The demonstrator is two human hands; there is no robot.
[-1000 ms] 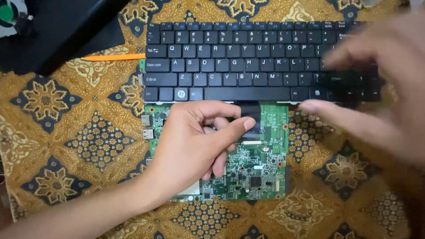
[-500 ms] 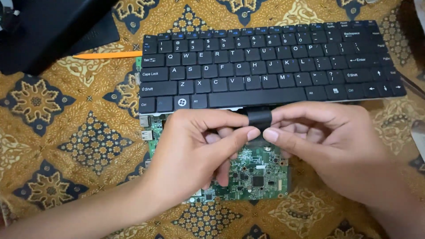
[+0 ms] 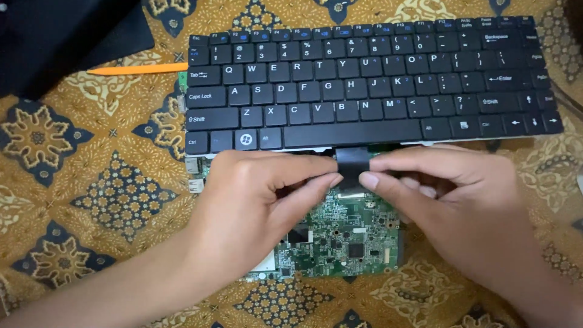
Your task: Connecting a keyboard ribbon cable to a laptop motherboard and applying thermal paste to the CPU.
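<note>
A patterned cloth (image 3: 79, 200) in gold, brown and dark blue covers the whole surface under everything. On it, across the upper part of the view, lies a black laptop keyboard (image 3: 364, 85), loose from any case, its key side up and its near edge overlapping the far end of a green circuit board (image 3: 346, 237). The board lies flat on the cloth below the keyboard's middle, dotted with small chips and connectors, and both hands rest over it. In the upper left corner a dark flat object (image 3: 67, 36) covers part of the cloth; what it is cannot be told. Just beside it, touching the keyboard's left edge, lies a thin orange stick-like tool (image 3: 136, 69). The left hand (image 3: 255, 206) comes in from the lower left, fingers curled, its thumb and forefinger pressed together on the left edge of a short black ribbon cable (image 3: 353, 163). The right hand (image 3: 461, 206) comes in from the lower right and pinches the same cable at its right edge. The cable runs from under the keyboard's near edge, below the space bar, down toward the board, between the two sets of fingertips.
</note>
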